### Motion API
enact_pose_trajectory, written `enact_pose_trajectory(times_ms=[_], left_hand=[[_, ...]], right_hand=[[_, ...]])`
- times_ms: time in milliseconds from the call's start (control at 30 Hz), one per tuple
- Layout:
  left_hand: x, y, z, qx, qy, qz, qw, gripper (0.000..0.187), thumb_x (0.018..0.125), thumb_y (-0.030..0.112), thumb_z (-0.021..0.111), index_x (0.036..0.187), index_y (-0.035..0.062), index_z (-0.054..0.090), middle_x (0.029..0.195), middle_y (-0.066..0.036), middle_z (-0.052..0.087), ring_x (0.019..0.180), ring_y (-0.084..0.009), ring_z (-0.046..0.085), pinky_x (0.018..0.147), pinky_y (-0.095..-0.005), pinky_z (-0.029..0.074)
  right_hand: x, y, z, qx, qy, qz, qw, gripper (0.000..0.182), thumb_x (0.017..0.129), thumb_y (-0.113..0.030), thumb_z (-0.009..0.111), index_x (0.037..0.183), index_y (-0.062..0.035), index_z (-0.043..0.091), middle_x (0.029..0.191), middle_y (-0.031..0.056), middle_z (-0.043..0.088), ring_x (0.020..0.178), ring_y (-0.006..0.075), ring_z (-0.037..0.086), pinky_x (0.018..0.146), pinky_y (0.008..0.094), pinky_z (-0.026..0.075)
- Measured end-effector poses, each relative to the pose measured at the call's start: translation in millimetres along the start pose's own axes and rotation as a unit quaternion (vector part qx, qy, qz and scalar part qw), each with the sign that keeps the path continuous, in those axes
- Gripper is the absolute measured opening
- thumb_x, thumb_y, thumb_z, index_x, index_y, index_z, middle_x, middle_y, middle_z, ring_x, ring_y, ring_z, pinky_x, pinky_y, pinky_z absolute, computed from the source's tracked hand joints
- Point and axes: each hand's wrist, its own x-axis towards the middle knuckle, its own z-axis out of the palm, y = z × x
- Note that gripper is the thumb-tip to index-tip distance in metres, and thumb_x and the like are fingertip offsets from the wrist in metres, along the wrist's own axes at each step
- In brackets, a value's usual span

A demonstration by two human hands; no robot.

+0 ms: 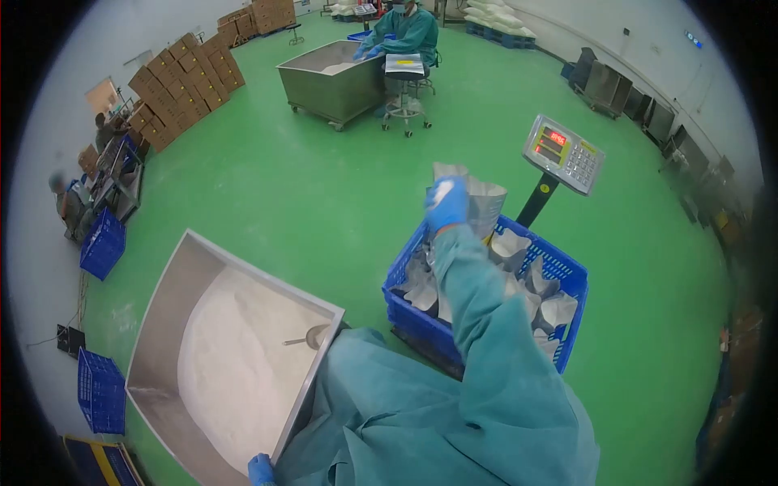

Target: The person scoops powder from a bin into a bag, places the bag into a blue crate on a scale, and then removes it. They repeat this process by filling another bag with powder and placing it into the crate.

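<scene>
My right hand (pixel 447 202), in a blue glove, is closed at the far left corner of a blue crate (pixel 577 279), against a silver pouch (pixel 486 202). Several open silver pouches stand in the crate. My left hand (pixel 261 470), also gloved in blue, rests at the near rim of a steel bin (pixel 154 340); its fingers are mostly hidden. White powder (pixel 243 356) fills much of the bin, and a metal scoop (pixel 312 338) lies on it near the right wall.
Behind the crate stands a scale display (pixel 565 154) on a post. A person (pixel 413 36) works at another steel bin (pixel 348 93) beside a stool (pixel 405 101). Stacked cartons (pixel 182 85), blue baskets (pixel 103 243) and two seated people are at left.
</scene>
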Motion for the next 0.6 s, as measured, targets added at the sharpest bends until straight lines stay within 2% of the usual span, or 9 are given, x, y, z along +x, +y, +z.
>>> enact_pose_trajectory(times_ms=[100,167,267,367,433,467,500,533,600], left_hand=[[0.7,-10.9,5.2,0.040,0.018,0.001,0.999,0.034,0.080,0.028,0.046,0.072,0.0013,0.066,0.063,-0.014,0.061,0.060,-0.0268,0.056,0.059,-0.0423,0.043],[-6.6,-2.0,5.6,0.023,0.027,0.000,0.999,0.033,0.080,0.027,0.047,0.072,0.0012,0.066,0.063,-0.014,0.061,0.059,-0.0252,0.056,0.058,-0.0414,0.043],[-4.5,-0.2,9.5,-0.018,0.025,0.011,0.999,0.033,0.081,0.026,0.047,0.070,0.0007,0.066,0.062,-0.014,0.060,0.058,-0.0228,0.056,0.056,-0.0403,0.043],[-1.1,-3.0,16.7,-0.077,0.019,0.006,0.997,0.036,0.083,0.027,0.046,0.070,-0.0006,0.066,0.061,-0.014,0.059,0.056,-0.0226,0.056,0.054,-0.0401,0.043],[0.8,-6.8,17.1,-0.109,0.025,-0.013,0.994,0.038,0.085,0.027,0.046,0.071,-0.0014,0.066,0.060,-0.014,0.059,0.056,-0.0232,0.055,0.054,-0.0401,0.044],[4.9,-8.9,13.2,0.067,0.024,0.106,0.992,0.038,0.086,0.026,0.044,0.074,-0.0011,0.067,0.062,-0.014,0.061,0.056,-0.0246,0.056,0.055,-0.0402,0.045],[7.2,-10.8,13.0,0.239,0.021,0.221,0.945,0.038,0.087,0.025,0.043,0.077,-0.0008,0.068,0.063,-0.014,0.062,0.056,-0.0260,0.057,0.056,-0.0403,0.045],[8.1,-12.9,14.7,0.238,0.021,0.221,0.946,0.038,0.087,0.025,0.043,0.077,-0.0008,0.068,0.063,-0.014,0.062,0.056,-0.0260,0.057,0.056,-0.0403,0.045],[-9.2,21.0,2.7,0.029,-0.058,0.027,0.998,0.031,0.086,0.022,0.048,0.082,0.0007,0.070,0.069,-0.015,0.064,0.061,-0.0306,0.060,0.060,-0.0411,0.048]], right_hand=[[37.9,-79.5,-33.2,-0.010,0.109,-0.046,0.993,0.030,0.085,-0.028,0.046,0.055,-0.0243,0.042,0.049,-0.0074,0.040,0.039,0.0086,0.040,0.034,0.0257,0.030],[52.2,-106.3,-26.0,-0.145,0.382,-0.129,0.904,0.024,0.082,-0.025,0.050,0.059,-0.0192,0.053,0.049,-0.0028,0.046,0.040,0.0115,0.044,0.036,0.0284,0.034],[82.2,-117.1,-104.4,-0.181,0.434,-0.165,0.867,0.020,0.080,-0.024,0.052,0.065,-0.0137,0.060,0.056,0.0027,0.055,0.046,0.0161,0.050,0.042,0.0314,0.040],[80.8,-117.5,-136.0,-0.479,0.414,-0.289,0.719,0.018,0.079,-0.021,0.051,0.065,-0.0119,0.059,0.060,0.0051,0.057,0.051,0.0195,0.053,0.048,0.0335,0.043],[77.8,-126.8,-124.5,-0.092,0.385,-0.225,0.890,0.020,0.079,-0.020,0.051,0.065,-0.0073,0.058,0.063,0.0068,0.057,0.055,0.0199,0.053,0.050,0.0346,0.042],[75.4,-129.2,-121.8,-0.093,0.386,-0.224,0.890,0.020,0.079,-0.020,0.051,0.065,-0.0073,0.058,0.063,0.0068,0.057,0.055,0.0199,0.053,0.050,0.0346,0.042],[72.3,-131.6,-118.6,-0.114,0.398,-0.227,0.881,0.021,0.080,-0.020,0.051,0.065,-0.0058,0.057,0.062,0.0076,0.057,0.054,0.0200,0.052,0.050,0.0354,0.041],[69.5,-133.6,-114.5,-0.135,0.410,-0.230,0.872,0.022,0.081,-0.020,0.050,0.066,-0.0042,0.057,0.062,0.0083,0.056,0.053,0.0201,0.052,0.050,0.0362,0.040],[66.2,-138.2,-113.0,-0.152,0.430,-0.223,0.862,0.022,0.081,-0.020,0.050,0.067,-0.0053,0.057,0.060,0.0080,0.055,0.053,0.0203,0.052,0.051,0.0361,0.041]])
